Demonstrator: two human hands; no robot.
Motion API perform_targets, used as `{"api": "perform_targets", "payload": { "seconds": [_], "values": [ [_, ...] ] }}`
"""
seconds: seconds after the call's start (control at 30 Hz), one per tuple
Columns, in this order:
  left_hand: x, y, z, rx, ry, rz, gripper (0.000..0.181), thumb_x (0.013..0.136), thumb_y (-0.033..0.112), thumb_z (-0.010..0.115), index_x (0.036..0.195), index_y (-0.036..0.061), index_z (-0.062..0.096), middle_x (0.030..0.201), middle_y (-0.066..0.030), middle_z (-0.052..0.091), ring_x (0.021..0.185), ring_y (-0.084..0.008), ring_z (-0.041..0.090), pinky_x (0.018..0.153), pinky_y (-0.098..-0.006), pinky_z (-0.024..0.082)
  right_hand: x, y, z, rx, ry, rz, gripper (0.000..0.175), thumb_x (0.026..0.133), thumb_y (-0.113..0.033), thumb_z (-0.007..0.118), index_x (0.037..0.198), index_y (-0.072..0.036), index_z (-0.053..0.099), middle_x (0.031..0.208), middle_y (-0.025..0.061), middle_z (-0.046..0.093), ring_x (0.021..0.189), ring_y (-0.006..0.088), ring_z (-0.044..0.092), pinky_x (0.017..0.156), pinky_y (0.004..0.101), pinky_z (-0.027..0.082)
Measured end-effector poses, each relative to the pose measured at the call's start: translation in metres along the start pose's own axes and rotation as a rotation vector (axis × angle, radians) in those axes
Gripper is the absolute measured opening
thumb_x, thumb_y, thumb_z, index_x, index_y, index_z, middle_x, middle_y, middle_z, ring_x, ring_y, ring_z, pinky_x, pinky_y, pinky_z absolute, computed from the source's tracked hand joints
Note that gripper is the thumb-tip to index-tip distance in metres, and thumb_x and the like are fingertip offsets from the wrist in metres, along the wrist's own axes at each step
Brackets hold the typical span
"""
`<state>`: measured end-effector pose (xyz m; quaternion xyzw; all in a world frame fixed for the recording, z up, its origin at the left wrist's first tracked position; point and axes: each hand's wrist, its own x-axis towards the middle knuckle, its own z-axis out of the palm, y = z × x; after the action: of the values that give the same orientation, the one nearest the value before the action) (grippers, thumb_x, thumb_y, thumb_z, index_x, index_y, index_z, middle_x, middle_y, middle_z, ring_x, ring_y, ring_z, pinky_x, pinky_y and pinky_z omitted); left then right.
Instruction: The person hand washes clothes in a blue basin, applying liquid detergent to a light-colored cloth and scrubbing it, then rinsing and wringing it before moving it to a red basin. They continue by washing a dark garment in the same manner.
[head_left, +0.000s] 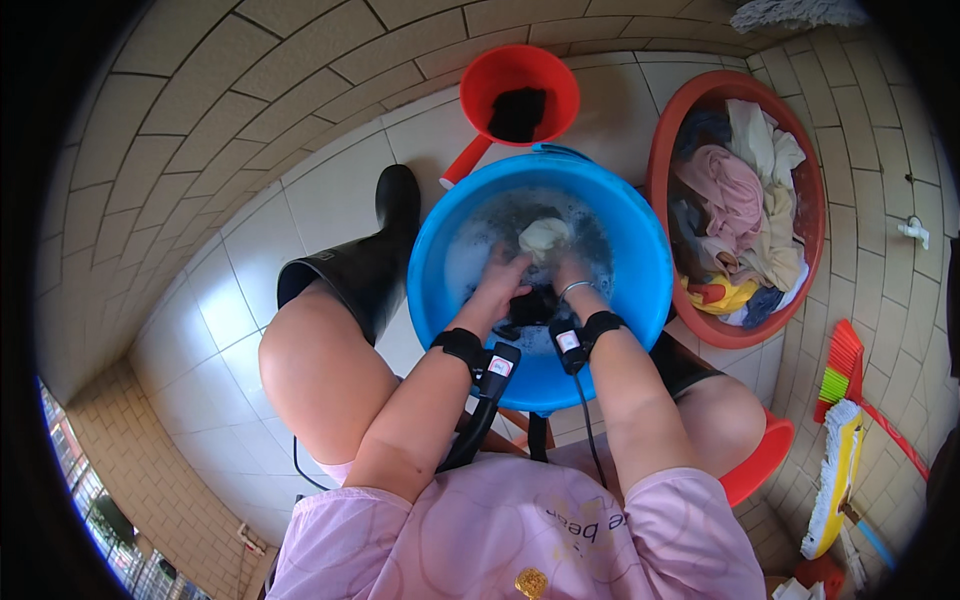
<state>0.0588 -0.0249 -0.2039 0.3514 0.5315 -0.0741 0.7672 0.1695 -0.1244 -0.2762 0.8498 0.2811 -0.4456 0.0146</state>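
Before me is a blue plastic basin (651, 247) of sudsy water. My left hand (504, 277) is at the middle left of the water, fingers partly under the suds beside a pale cloth (544, 237). On the cloth's right, my right hand (571, 271) reaches into the water, with a bracelet at its wrist; its fingers are mostly hidden. Whether either hand grips the cloth cannot be told. Dark cloth (534, 306) lies in the water between my wrists. A strapped device is on each forearm.
Beyond the basin stands a red dipper (465, 97) holding black cloth. A large red tub (660, 165) of mixed clothes is at the right, near a tiled wall with a white tap (913, 232). A red broom (841, 367) and a yellow-backed mop head (838, 480) lean lower right.
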Motion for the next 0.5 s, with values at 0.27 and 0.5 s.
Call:
{"api": "perform_targets", "payload": {
  "seconds": [0.27,0.5],
  "values": [
    [-0.016,0.035,0.03,-0.37,-0.161,0.022,0.086,0.084,0.037,0.068,0.146,0.014,0.013,0.135,-0.0164,0.041,0.114,-0.0293,0.05,0.089,-0.042,0.048,-0.095,-0.041,-0.045,0.614,0.554,-0.455,0.031,0.072,-0.008,0.056,0.102,-0.001,0.058,0.14,0.0296,0.034,0.123,0.0472,0.039,0.103,0.0458,0.033],
    [-0.035,0.035,0.011,-0.523,-0.277,0.032,0.05,0.085,0.033,0.068,0.121,0.0118,0.041,0.097,-0.0111,0.059,0.08,-0.0222,0.061,0.066,-0.0313,0.054,-0.165,-0.082,-0.056,0.73,0.492,-0.589,0.031,0.07,-0.011,0.061,0.099,-0.001,0.06,0.12,0.0181,0.057,0.106,0.0413,0.05,0.097,0.0454,0.035]
  ]
}}
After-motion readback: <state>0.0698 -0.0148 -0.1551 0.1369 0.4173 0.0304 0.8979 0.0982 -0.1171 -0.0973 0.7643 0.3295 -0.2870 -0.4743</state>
